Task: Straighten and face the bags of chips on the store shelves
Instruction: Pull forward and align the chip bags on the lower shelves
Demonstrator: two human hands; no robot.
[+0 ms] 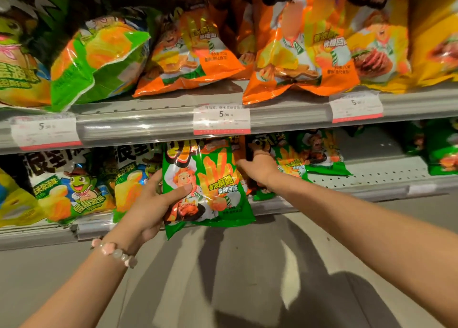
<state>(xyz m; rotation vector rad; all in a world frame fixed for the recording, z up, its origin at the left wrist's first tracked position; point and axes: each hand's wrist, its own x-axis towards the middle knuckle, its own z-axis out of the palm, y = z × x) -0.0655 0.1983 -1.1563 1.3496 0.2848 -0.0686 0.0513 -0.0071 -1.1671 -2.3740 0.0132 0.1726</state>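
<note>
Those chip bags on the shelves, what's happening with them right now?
A person is tidying the snack shelves. The left hand grips a green chip bag at the front of the lower shelf, thumb across its face, holding it upright with its print facing out. The right hand reaches in behind that bag among the bags further back; its fingers are hidden. On the upper shelf, orange bags lean forward over price tags.

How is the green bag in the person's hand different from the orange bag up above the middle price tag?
The green bag is held by the left hand in front of the lower shelf; the orange bag rests on the upper shelf, untouched. The green bag faces us squarely; the orange one is turned sideways. Both show a cartoon chef.
</note>
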